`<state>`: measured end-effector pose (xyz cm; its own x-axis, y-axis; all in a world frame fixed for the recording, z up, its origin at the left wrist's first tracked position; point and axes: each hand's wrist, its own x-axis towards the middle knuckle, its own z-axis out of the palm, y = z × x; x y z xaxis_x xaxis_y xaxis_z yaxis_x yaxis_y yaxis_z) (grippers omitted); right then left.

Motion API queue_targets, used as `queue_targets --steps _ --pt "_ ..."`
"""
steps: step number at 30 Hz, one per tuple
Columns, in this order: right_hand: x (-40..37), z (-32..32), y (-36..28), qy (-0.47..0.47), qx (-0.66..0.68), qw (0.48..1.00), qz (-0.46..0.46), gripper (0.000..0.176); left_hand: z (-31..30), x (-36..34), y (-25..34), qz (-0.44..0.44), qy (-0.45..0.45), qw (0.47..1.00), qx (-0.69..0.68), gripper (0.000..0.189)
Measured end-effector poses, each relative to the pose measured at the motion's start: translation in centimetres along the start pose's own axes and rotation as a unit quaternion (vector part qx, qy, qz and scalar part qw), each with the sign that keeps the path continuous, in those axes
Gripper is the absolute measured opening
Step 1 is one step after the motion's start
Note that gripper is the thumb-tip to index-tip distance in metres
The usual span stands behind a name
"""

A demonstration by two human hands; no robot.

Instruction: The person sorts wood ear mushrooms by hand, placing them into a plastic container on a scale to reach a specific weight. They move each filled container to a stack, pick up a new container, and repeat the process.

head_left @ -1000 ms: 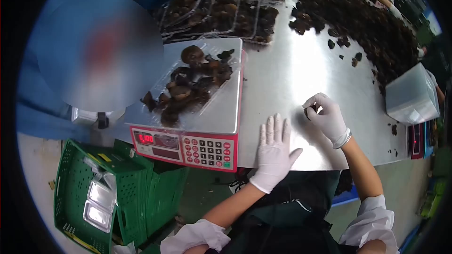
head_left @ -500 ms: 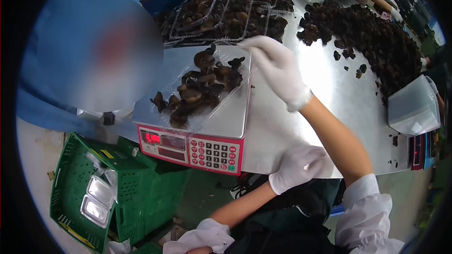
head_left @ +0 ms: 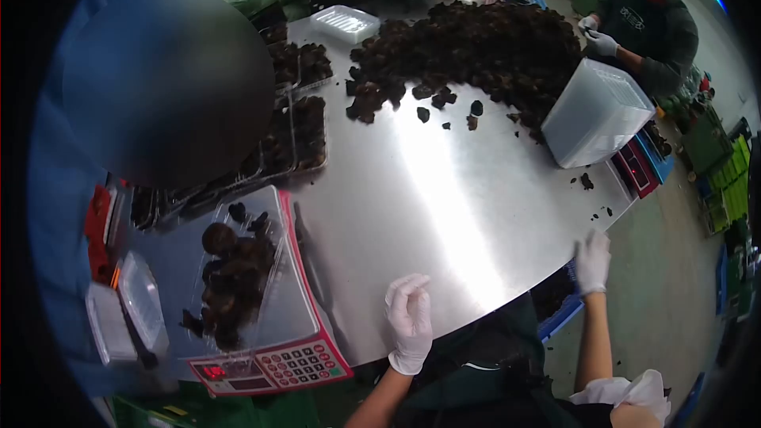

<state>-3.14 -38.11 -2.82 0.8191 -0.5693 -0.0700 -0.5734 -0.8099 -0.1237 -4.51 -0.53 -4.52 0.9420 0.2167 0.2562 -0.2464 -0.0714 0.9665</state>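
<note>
My left hand [head_left: 410, 321], in a white glove, is over the near edge of the metal table with its fingers curled in; whether anything is inside them is hidden. To the right my right hand [head_left: 592, 263], also gloved, reaches past the table edge beside a blue basket [head_left: 564, 319]. Its fingers look stretched out, slightly blurred, and I see nothing in them. Left of my left hand stands a red-framed weighing scale [head_left: 305, 364] with a lit display. On it lies a clear plastic tray [head_left: 273, 250] of dark brown mushroom pieces [head_left: 236, 273].
A large heap of dark mushrooms [head_left: 476, 43] covers the far table. Filled clear trays [head_left: 309, 139] stand at the left. A stack of clear trays [head_left: 598, 115] is by a second scale [head_left: 636, 166]. A co-worker [head_left: 650, 28] stands at the far right.
My view has swung to the right. My right hand has left the tray on the scale and moved right, past the table edge. My left hand stays near the front edge, curled.
</note>
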Motion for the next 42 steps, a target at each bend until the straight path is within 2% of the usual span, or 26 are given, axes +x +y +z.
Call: queue_targets --steps 1,2,5,7,9,10,11,13,14,16,19,21,24,26,29,31,34,35,37,42 --pt "0.2 2.3 5.1 0.092 -0.090 0.991 0.026 0.061 0.0 0.1 0.2 0.001 -0.016 1.000 0.009 0.015" --pt "-0.5 2.8 7.9 0.134 -0.107 0.984 0.041 0.059 0.3 0.3 0.3 0.008 -0.014 0.999 0.033 0.014" --pt "-2.1 2.8 9.3 0.202 0.060 0.976 -0.061 0.047 0.7 0.6 0.7 -0.006 -0.044 0.997 0.063 0.016" --pt "-2.7 0.8 3.2 0.192 0.169 0.953 -0.160 0.043 0.8 0.7 0.6 -0.003 -0.058 0.994 0.092 0.018" --pt "-2.1 -0.3 -2.8 0.162 0.195 0.940 -0.231 0.041 1.1 1.0 0.5 -0.001 -0.076 0.989 0.127 0.021" --pt "-1.7 -1.3 -6.1 0.099 0.263 0.922 -0.268 0.039 1.3 1.1 0.5 -0.011 -0.086 0.987 0.135 0.022" --pt "-0.8 -1.3 -8.7 0.079 0.298 0.902 -0.301 0.039 1.4 1.0 0.7 -0.023 -0.096 0.985 0.143 0.023" --pt "1.8 -1.7 -13.3 -0.015 0.304 0.871 -0.386 0.048 1.2 0.7 0.7 -0.012 -0.097 0.980 0.176 0.023" --pt "3.5 -2.5 -16.3 -0.027 0.284 0.847 -0.448 0.051 1.4 1.0 0.5 0.006 -0.093 0.975 0.203 0.023" --pt "7.0 -1.0 -22.0 -0.015 0.250 0.829 -0.501 0.053 1.7 1.4 0.5 -0.001 -0.089 0.975 0.203 0.023" --pt "11.2 0.9 -31.8 0.024 0.223 0.782 -0.581 0.066 2.0 1.4 1.1 -0.020 -0.088 0.973 0.210 0.021" --pt "12.6 2.6 -39.0 0.098 0.201 0.768 -0.600 0.076 2.0 1.6 0.7 -0.009 -0.090 0.968 0.236 0.021" --pt "12.8 4.8 -47.4 0.118 0.108 0.766 -0.623 0.075 1.9 1.7 1.3 -0.033 -0.102 0.963 0.248 0.022" --pt "14.6 5.9 -49.9 0.133 0.076 0.760 -0.631 0.072 1.7 1.3 1.8 -0.048 -0.116 0.960 0.251 0.025" --pt "19.8 4.4 -52.3 0.186 -0.030 0.792 -0.581 0.062 1.4 1.5 1.3 -0.030 -0.085 0.969 0.229 0.020" --pt "23.5 3.5 -52.6 0.225 -0.057 0.811 -0.537 0.060 0.8 1.2 0.9 -0.057 -0.085 0.978 0.183 0.023" --pt "26.7 2.1 -52.7 0.062 -0.066 0.883 -0.460 0.062 0.9 1.6 0.5 -0.079 -0.074 0.980 0.166 0.022" --pt "27.2 1.9 -53.2 0.034 -0.068 0.893 -0.445 0.059 0.9 1.5 0.9 -0.093 -0.069 0.981 0.158 0.022" --pt "27.6 1.9 -53.8 -0.021 -0.067 0.885 -0.460 0.056 0.9 1.6 1.2 -0.092 -0.073 0.980 0.163 0.022" --pt "23.5 0.3 -49.2 -0.055 -0.109 0.878 -0.463 0.051 1.5 2.2 1.8 -0.073 -0.087 0.978 0.177 0.020"
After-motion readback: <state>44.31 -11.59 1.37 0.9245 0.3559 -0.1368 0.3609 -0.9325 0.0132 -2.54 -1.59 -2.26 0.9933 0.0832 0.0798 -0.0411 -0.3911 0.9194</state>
